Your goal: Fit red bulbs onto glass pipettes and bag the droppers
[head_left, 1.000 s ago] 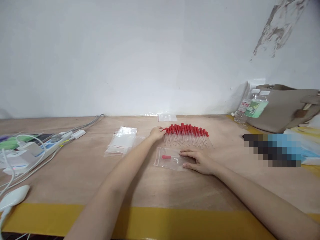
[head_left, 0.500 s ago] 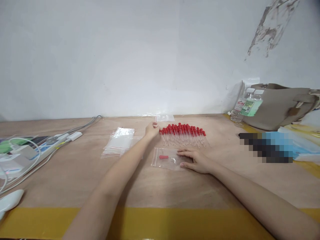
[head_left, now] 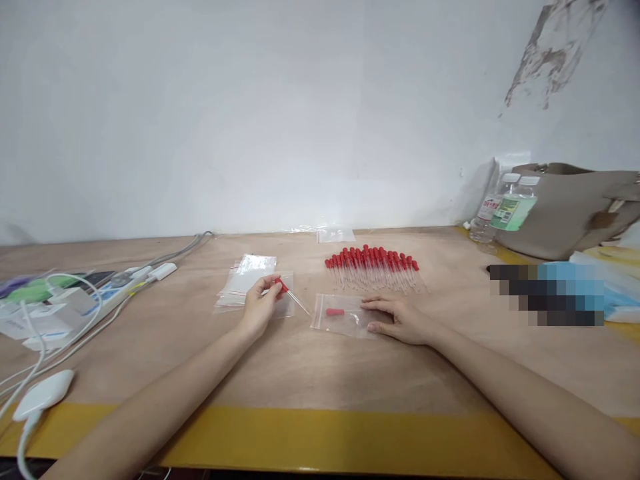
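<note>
A glass dropper (head_left: 296,299) with a red rubber bulb is pinched by its bulb in my left hand (head_left: 263,307). Its thin tip points down and right, close to the left end of a clear zip bag (head_left: 353,323). Inside that bag lies a dropper, whose red bulb (head_left: 335,311) shows plainly. My right hand (head_left: 403,320) rests at the bag's right end, thumb and fingers apart. Behind the bag, a row of several red-bulbed droppers (head_left: 373,263) lies with bulbs toward the wall. Partly behind my left hand is a stack of clear zip bags (head_left: 247,277).
A power strip (head_left: 113,290) with chargers and cables sits on the left, a white cable-connected device (head_left: 45,395) nearer me. Another clear bag (head_left: 337,235) lies by the wall. Bottles (head_left: 515,207) and a grey bag (head_left: 575,213) stand at the back right.
My left hand has moved left and nearer from the row's left end, carrying a dropper. The right hand stays at the bag's right end. The view has shifted slightly.
</note>
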A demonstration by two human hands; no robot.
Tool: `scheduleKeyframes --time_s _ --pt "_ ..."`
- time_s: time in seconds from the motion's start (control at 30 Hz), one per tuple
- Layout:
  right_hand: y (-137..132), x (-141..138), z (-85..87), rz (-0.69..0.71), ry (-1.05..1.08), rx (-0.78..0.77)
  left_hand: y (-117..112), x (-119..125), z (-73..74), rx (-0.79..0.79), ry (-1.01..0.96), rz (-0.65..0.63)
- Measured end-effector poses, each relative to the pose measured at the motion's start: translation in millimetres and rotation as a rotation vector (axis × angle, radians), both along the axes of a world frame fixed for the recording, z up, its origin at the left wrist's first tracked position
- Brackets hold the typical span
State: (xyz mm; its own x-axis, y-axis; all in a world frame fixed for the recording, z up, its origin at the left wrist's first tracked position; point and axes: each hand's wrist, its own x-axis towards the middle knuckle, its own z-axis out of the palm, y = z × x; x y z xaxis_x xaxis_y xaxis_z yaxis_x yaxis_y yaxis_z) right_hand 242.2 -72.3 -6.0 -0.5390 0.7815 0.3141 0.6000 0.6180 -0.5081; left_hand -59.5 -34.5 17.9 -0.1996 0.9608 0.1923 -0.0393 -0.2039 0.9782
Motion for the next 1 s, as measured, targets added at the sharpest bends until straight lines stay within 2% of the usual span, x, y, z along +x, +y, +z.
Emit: scheduleKeyframes --time_s 0.13,0.27,0.33,0.5,0.57,0.67,0.87,1.0 --pt "-0.1 0.3 0.3 0.008 0.006 0.004 -3.7 9.5 -5.6 -0.056 -0.065 -0.037" --pt "-0.7 0.2 0.3 0.003 0.003 0.003 -13.5 14.0 -6.4 -0.101 -0.021 -0.118" --pt "-0.7 0.0 0.3 0.008 0.003 0.004 -17.7 13.1 -5.0 -0.117 0.096 -0.205" --pt "0.4 0.1 -0.2 0.010 0.000 0.029 -14.4 3.7 4.1 -0.037 0.598 -0.491" --pt "0.7 0.2 -0.6 0.008 0.001 0.041 -9.0 2.1 7.7 0.012 0.709 -0.611" --pt "0.7 0.1 -1.1 0.009 -0.001 0.046 -1.3 6.9 8.8 0.051 0.770 -0.758" --pt "0.5 0.4 -0.8 0.009 -0.004 0.041 6.8 26.0 -4.0 0.247 0.752 -0.770" --pt "0.9 0.4 -0.5 0.017 0.002 0.053 6.8 31.5 -11.8 0.259 0.734 -0.728"
